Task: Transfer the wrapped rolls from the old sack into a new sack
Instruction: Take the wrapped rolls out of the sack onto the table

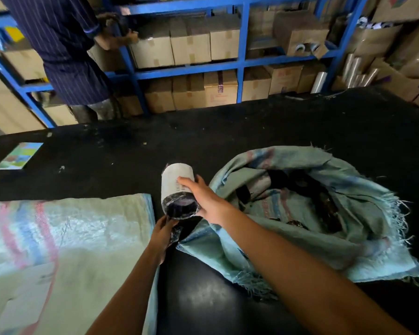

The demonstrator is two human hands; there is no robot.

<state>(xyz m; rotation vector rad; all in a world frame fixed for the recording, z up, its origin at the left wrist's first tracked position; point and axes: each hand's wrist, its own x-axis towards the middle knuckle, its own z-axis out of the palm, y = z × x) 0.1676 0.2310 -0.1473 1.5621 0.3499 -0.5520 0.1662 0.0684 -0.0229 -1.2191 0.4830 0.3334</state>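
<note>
The roll (178,187) is grey-wrapped with a dark glossy end, held above the table (107,165) between both sacks. The right hand (200,197) grips its side; the left hand (163,232) pinches loose wrap beneath.

no text can be read; the print on the wrapped roll (177,187) and cardboard boxes (219,89) is blurred.

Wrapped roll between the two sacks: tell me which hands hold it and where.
Both hands hold the wrapped roll. The right hand grips its side, fingers over the paper wrap. The left hand supports it from below at the near, dark end.
</note>
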